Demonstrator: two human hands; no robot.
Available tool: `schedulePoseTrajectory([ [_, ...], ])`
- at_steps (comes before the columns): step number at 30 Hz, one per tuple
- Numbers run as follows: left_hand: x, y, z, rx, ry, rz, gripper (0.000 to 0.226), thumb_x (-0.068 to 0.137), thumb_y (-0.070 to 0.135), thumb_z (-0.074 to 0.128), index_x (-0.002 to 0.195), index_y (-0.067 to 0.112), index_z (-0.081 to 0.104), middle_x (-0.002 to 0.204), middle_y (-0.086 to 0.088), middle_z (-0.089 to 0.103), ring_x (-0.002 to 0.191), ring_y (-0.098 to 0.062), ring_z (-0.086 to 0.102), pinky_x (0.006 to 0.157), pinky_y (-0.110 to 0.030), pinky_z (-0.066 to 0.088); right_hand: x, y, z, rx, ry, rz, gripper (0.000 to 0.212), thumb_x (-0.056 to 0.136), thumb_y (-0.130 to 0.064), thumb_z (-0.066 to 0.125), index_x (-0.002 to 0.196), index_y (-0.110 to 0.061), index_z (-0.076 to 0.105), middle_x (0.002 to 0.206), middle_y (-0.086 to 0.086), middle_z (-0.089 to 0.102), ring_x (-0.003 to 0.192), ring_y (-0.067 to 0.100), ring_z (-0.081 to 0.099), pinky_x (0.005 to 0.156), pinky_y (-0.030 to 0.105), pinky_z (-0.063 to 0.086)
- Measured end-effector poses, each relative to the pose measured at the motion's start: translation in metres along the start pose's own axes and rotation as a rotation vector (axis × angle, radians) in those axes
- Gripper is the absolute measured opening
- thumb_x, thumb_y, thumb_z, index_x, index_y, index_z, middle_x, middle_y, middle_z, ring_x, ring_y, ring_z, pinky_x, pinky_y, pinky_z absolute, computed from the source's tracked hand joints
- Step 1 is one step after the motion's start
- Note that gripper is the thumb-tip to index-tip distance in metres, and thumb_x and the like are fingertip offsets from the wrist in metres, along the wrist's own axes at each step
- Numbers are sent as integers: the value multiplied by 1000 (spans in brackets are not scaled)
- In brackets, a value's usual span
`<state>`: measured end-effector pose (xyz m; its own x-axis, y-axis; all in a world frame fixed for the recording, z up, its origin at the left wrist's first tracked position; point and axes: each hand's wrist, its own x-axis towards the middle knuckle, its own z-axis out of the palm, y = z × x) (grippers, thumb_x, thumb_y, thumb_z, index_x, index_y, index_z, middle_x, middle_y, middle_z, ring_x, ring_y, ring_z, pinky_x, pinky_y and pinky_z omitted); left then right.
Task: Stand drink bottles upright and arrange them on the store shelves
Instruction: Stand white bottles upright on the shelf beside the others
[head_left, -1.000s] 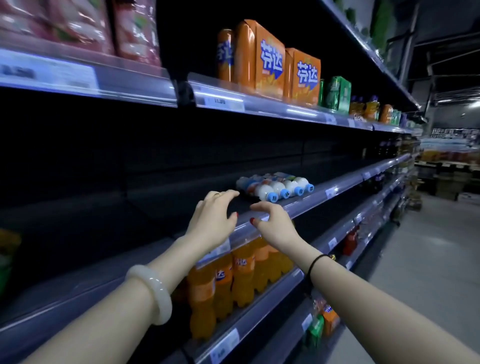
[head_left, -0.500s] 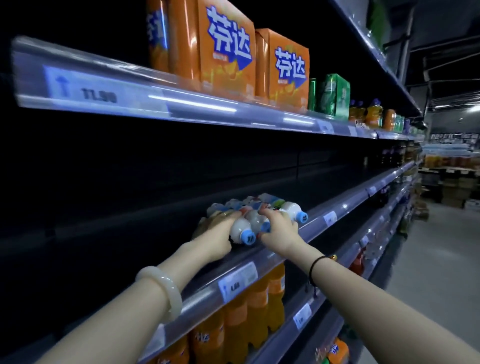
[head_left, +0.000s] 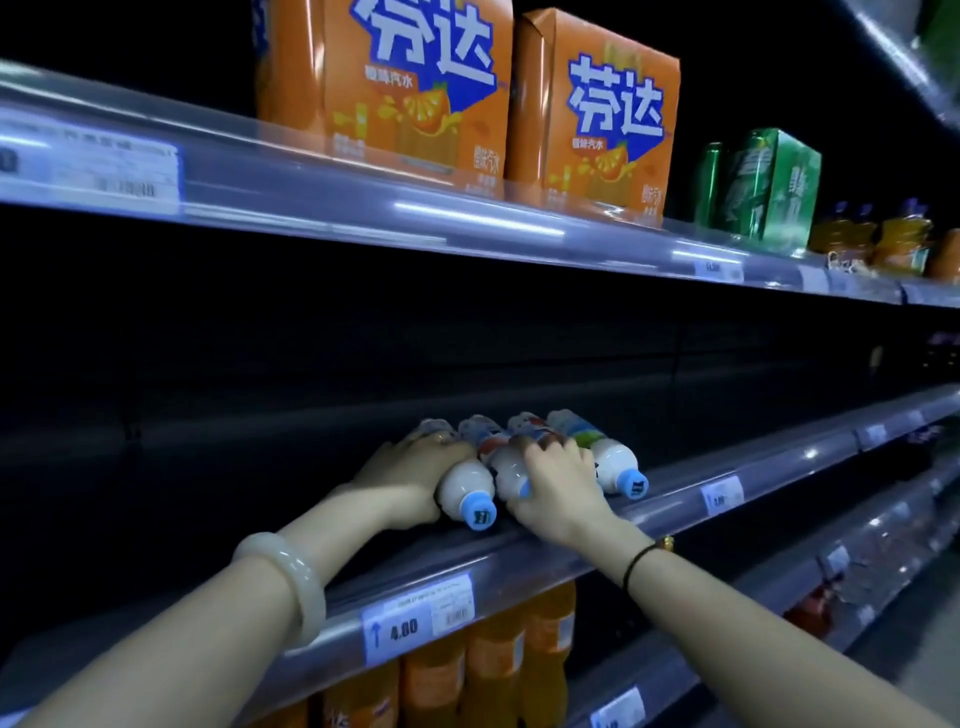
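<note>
Left hand (head_left: 410, 475) and right hand (head_left: 558, 483) grip lying bottles (head_left: 466, 486).

Shop aisle, long shelves (head_left: 524, 564), price tags (head_left: 418, 618), orange soda cartons (head_left: 415, 88)

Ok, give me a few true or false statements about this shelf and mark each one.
1. The white bottles lie on their sides on the middle shelf. True.
2. The left hand and the right hand both grip white bottles. True.
3. The caps are red. False: the caps are blue.
4. The orange boxes stand on the shelf below the hands. False: they stand on the shelf above.
5. Orange soda bottles stand upright on the shelf underneath. True.
</note>
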<state>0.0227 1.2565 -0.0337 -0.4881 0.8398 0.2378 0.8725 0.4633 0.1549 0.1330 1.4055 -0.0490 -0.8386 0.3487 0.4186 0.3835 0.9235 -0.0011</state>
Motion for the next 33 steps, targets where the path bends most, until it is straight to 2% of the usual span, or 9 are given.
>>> schedulePoseTrajectory([
  [5,-10,-2,-15,-366,193,-32,56,51,37,73,103,31,55,104,9,59,98,-12,58,86,-34,49,18,14,-40,796,94,57,61,73,-23,78,125,-11,47,106,3,59,97,19,58,81,30,47],
  [10,-16,10,-44,-938,447,-229,30,77,23,77,99,16,59,93,4,67,80,-6,63,65,-21,49,39,-9,-67,1245,194,88,37,87,-28,68,112,-1,62,87,4,68,73,9,63,59,16,50],
  [12,-21,10,-45,-1059,432,-284,23,81,29,72,97,17,61,91,0,70,79,-9,66,64,-24,51,39,-22,-65,1314,166,126,36,93,-35,58,111,-5,62,84,2,66,70,6,61,56,14,47],
  [15,-29,2,-41,-1136,377,-300,34,79,35,71,105,15,63,101,-5,72,89,-18,69,80,-36,55,33,-32,-51,1398,21,139,40,92,-45,55,122,-21,49,107,6,65,89,14,65,77,30,56],
  [18,-37,-5,-44,-1150,258,-246,46,67,40,77,105,18,65,101,-3,74,94,-18,70,87,-39,55,21,-30,-47,1389,-129,81,48,84,-30,71,123,-19,45,108,4,68,97,17,68,86,34,56],
  [20,-41,-4,-44,-1106,219,-203,35,71,25,79,103,21,64,100,1,73,89,-9,69,75,-24,56,13,-29,-49,1397,-188,69,36,82,-11,72,113,-12,54,100,4,72,92,17,69,81,31,56],
  [22,-44,0,-42,-1074,225,-172,38,75,13,78,107,23,60,102,4,70,88,-3,66,65,-14,51,8,-31,-49,1396,-115,110,40,77,-1,73,114,-7,56,101,8,72,95,21,69,80,31,56],
  [26,-56,0,-43,-1203,300,-183,40,75,3,74,107,22,59,102,2,69,88,-7,64,67,-22,48,-11,-52,-53,1329,105,186,48,69,-3,79,111,-7,54,101,10,70,95,23,68,73,28,55],
  [33,-99,-28,-57,-1233,345,-103,60,72,1,76,127,13,55,113,-8,69,101,-23,68,92,-44,53,-54,-114,-69,1281,295,188,53,71,-1,78,112,-15,47,105,6,62,89,8,60,68,16,52],
])
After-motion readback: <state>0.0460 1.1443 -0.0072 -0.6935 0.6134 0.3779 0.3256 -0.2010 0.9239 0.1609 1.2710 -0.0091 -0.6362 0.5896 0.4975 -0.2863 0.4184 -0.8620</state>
